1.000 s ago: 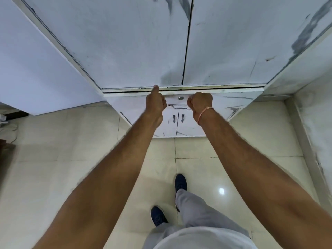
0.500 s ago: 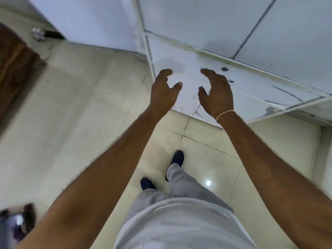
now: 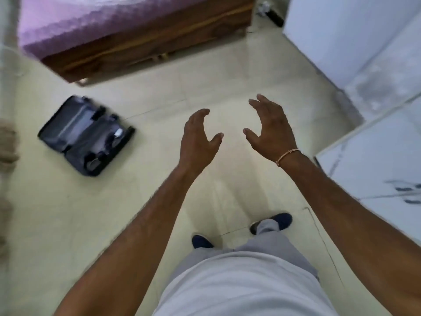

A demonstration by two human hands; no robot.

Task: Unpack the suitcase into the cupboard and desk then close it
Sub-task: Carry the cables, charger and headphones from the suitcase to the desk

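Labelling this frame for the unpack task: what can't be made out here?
Head view only:
- Suitcase: open on the floor, but motion blur hides whether anything is left inside.
- Cupboard: cut off by the right edge; interior not visible.
- Bed: cut off by the top edge.
- Brown object at left edge: blurred, cropped, unidentifiable.
- Desk: not in view.

Pale cream tiled floor [image 3: 141, 215] w/ soft glare at centre, wooden bed frame [image 3: 145, 42] under purple cover [image 3: 79, 21] top left, white wall [image 3: 337, 35] right.
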